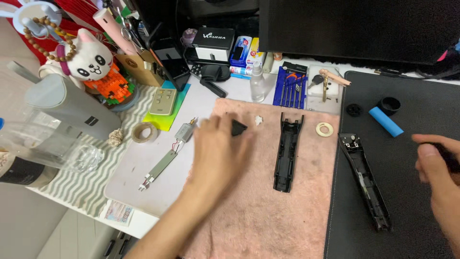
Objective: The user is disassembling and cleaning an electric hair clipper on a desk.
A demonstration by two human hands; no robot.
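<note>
- Far left of the worktop (pixel 158 158): a clear glass jar (pixel 45 148) lies on its side on a striped mat; it looks empty, though glare makes that hard to confirm. A grey cylinder (pixel 67 105) stands behind it.
- Small motor with circuit strip (pixel 167 153) lies bare on the white surface — light, with thin wires at the joint, so fragile there; best lifted by the metal motor body.
- Left hand (pixel 218 153) rests palm-down at the edge of the pink cloth (pixel 258 211), fingers loosely spread, touching a small black wedge-shaped piece (pixel 238 127) at the fingertips. Not clamped on it as far as I can tell.
- That piece looks like light, rigid plastic, small enough to slip away; a pinch on its two flat sides should suit it.
- Black shell half (pixel 289 151) lies on the cloth — long, stiff, hollow, likely light; grip mid-length by the side walls.
- Blue screwdriver case (pixel 290 86), open, holds a row of slim drivers.
- Second shell half (pixel 365 182) lies on the black mat (pixel 407 211), with inner parts showing; handle by the edges.
- Right hand (pixel 438 168) is blurred at the frame edge, fingers curled together around something dark — cannot tell what.
</note>
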